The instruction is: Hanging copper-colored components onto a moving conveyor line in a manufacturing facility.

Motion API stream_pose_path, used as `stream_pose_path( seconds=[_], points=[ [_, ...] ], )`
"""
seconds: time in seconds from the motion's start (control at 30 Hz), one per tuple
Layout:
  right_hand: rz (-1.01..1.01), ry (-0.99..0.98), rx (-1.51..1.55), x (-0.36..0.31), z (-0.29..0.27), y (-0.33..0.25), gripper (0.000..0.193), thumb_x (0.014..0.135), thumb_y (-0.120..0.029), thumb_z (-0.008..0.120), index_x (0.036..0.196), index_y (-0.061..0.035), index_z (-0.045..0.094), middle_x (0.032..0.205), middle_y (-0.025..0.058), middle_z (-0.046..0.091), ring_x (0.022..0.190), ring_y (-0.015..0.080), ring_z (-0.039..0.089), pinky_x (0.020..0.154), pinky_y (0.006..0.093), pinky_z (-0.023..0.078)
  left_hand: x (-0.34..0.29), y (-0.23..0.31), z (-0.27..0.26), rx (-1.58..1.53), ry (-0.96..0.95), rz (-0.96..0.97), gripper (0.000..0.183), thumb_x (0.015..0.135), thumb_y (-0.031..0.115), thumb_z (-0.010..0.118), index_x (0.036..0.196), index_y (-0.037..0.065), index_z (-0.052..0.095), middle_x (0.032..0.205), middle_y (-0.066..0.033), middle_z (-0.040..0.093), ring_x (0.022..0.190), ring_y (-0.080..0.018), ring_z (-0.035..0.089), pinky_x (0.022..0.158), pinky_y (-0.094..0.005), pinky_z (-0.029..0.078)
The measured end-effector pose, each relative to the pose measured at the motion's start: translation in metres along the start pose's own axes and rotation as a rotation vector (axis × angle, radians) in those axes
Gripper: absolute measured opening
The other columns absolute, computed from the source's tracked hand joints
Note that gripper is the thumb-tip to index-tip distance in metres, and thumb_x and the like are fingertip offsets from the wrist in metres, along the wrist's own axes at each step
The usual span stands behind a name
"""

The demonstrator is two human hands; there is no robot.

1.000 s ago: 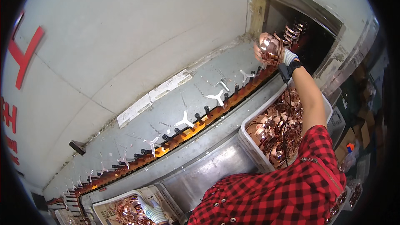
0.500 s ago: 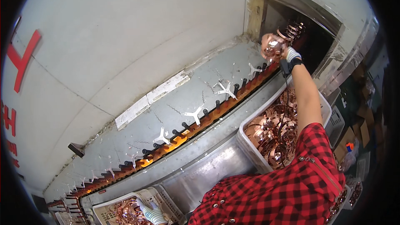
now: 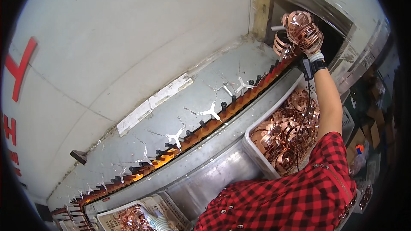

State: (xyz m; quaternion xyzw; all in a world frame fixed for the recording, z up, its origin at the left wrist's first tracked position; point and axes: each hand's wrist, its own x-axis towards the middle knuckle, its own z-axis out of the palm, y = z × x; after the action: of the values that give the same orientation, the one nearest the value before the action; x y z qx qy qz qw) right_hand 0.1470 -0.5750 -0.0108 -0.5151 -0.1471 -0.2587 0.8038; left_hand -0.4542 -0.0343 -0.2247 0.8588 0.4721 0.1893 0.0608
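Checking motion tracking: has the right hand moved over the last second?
Yes. The right hand has moved to the right, farther from the tan wall post.

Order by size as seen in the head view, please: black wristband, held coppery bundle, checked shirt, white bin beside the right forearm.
Largest to smallest:
checked shirt
white bin
held coppery bundle
black wristband
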Motion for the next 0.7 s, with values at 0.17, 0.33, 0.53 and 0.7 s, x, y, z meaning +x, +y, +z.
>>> stream_pose_path(
  seconds=[0.17,0.33,0.53,0.7],
  points=[
    [-0.447,0.159,-0.132,-0.035,0.037,0.034,0.030,0.084,-0.022,0.059,0.056,-0.0114,0.055,0.051,0.0068,0.054,0.047,0.0177,0.055,0.050,0.0339,0.048,-0.005,-0.011,0.000,-0.010,-0.006,-0.030,0.068,0.083,0.029,0.064,0.138,0.003,0.033,0.127,-0.0248,0.050,0.112,-0.0360,0.053,0.092,-0.0393,0.045],
    [0.271,-0.175,-1.137,0.035,-0.119,0.128,0.022,0.085,-0.021,0.058,0.066,-0.0099,0.054,0.061,0.0072,0.054,0.056,0.0177,0.055,0.056,0.0334,0.048,0.005,0.001,0.000,-0.028,-0.044,-0.036,0.070,0.080,0.024,0.066,0.138,0.003,0.033,0.127,-0.0231,0.050,0.112,-0.0357,0.053,0.093,-0.0387,0.044],
    [0.287,-0.373,-1.056,0.000,-0.066,0.117,0.014,0.086,-0.019,0.056,0.079,-0.0080,0.053,0.073,0.0078,0.055,0.066,0.0177,0.056,0.063,0.0329,0.047,0.005,-0.023,0.020,-0.338,-0.047,-0.142,0.069,0.077,-0.005,0.055,0.140,-0.001,0.028,0.141,-0.0212,0.036,0.129,-0.0321,0.039,0.106,-0.0356,0.032],
    [0.313,-0.497,-0.692,-0.044,0.002,0.098,0.012,0.087,-0.018,0.055,0.089,-0.0065,0.053,0.082,0.0082,0.056,0.074,0.0178,0.056,0.070,0.0324,0.047,0.013,-0.037,0.031,-0.301,0.033,-0.067,0.063,0.078,-0.005,0.054,0.137,-0.004,0.032,0.136,-0.0220,0.041,0.126,-0.0337,0.041,0.106,-0.0373,0.032]
  ],
)
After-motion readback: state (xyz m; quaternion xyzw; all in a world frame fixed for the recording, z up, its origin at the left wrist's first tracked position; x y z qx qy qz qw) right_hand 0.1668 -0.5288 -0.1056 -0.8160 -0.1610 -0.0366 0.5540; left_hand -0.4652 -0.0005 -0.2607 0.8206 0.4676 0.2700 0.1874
